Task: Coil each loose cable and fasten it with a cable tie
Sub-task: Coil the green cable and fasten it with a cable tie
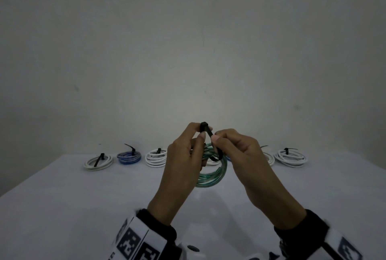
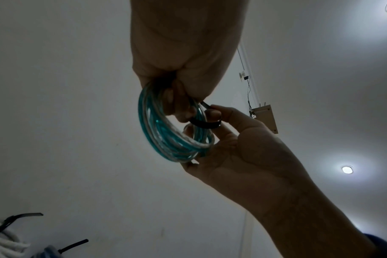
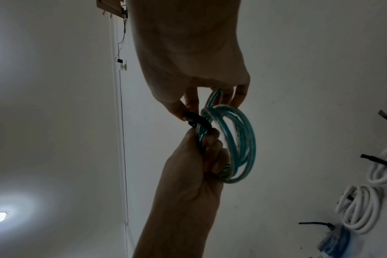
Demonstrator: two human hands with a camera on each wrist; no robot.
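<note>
A coil of clear green cable [image 1: 213, 173] hangs above the table between both hands. A black cable tie [image 1: 209, 134] loops round its top, head uppermost. My left hand [image 1: 204, 132] curls its lower fingers round the coil [image 3: 239, 139] and pinches the tie's head between thumb and forefinger. My right hand [image 1: 217, 136] pinches the tie's strap just below the head. In the left wrist view the tie [image 2: 204, 124] crosses the coil [image 2: 166, 137] beside the right hand's thumb. The tie's free end is hidden.
Tied coils lie in a row along the back of the white table [image 1: 83, 207]: a white coil [image 1: 98, 161], a blue coil [image 1: 129, 157], a second white coil [image 1: 155, 158] and, at the right, another white coil [image 1: 290, 157]. A plain wall stands behind.
</note>
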